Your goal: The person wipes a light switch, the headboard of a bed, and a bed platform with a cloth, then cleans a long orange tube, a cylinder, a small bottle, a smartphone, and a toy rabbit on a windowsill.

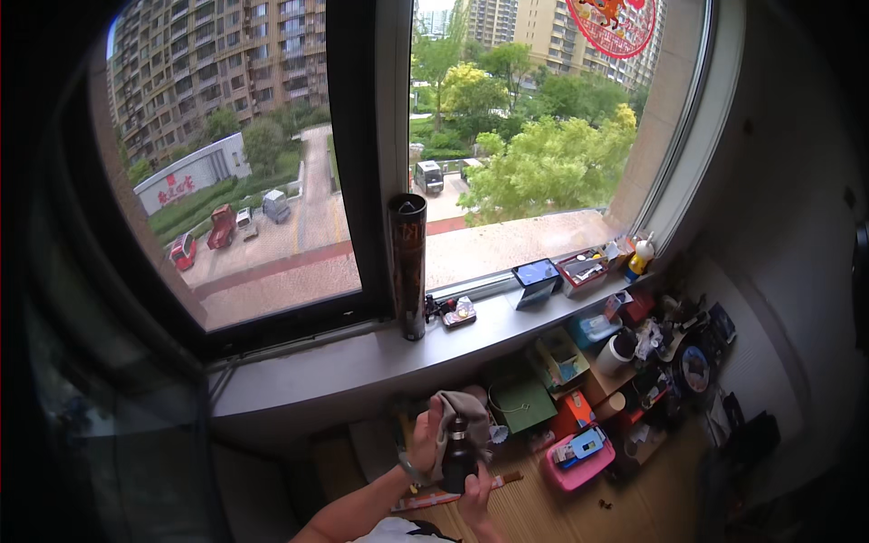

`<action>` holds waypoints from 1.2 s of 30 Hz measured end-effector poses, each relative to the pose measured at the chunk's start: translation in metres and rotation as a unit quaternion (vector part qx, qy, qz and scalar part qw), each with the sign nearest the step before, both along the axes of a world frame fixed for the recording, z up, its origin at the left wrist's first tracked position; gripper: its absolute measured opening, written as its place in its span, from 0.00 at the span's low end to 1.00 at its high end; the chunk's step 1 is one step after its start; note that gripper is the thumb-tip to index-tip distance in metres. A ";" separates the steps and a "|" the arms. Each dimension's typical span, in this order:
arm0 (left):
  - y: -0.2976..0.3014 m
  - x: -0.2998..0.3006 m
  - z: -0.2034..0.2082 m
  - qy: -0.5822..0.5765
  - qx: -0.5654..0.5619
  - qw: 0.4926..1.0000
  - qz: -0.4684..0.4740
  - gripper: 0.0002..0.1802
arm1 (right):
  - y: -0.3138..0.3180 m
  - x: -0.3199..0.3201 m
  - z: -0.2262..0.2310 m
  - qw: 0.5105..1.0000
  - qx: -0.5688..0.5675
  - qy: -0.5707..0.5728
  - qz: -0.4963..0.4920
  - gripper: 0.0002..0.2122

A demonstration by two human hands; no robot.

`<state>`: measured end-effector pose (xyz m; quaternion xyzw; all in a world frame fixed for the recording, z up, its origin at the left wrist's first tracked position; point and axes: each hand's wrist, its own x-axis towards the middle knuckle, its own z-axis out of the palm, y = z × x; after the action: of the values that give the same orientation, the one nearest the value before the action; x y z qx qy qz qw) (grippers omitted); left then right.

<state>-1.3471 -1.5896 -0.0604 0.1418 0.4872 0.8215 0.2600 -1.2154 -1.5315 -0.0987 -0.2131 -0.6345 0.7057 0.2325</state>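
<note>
Low in the middle of the view, a dark bottle (459,460) with a narrower, shiny neck is held upright. My right hand (475,495) grips it near its lower end. A grey-beige cloth (463,407) bunches around the bottle's top and left side. On that side my left hand (423,443) holds the cloth against the bottle; its fingertips are partly hidden by the folds.
Beyond my hands runs a windowsill (353,371) bearing a tall dark tube (409,271), a tablet-like device (537,279) and a tray of small items (584,270). To the right are a green box (519,403), a pink basin (554,472) and a white cylindrical container (617,351).
</note>
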 end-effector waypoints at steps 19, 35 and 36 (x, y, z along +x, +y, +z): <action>-0.008 0.044 0.005 0.121 -0.026 0.992 -0.013 0.44 | 0.017 -0.019 0.004 0.971 0.231 0.064 0.025 0.33; -0.019 0.016 0.013 0.259 -0.174 0.941 0.131 0.33 | 0.024 -0.043 0.053 0.988 -0.097 0.123 -0.006 0.23; -0.027 0.007 0.015 0.321 -0.201 0.924 0.045 0.31 | 0.024 -0.041 0.051 0.987 -0.093 0.129 -0.010 0.21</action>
<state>-1.3403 -1.6169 -0.0451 0.3207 0.7053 0.6278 0.0755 -1.2565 -1.5071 -0.0478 -0.1470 -0.5289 0.7806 0.2988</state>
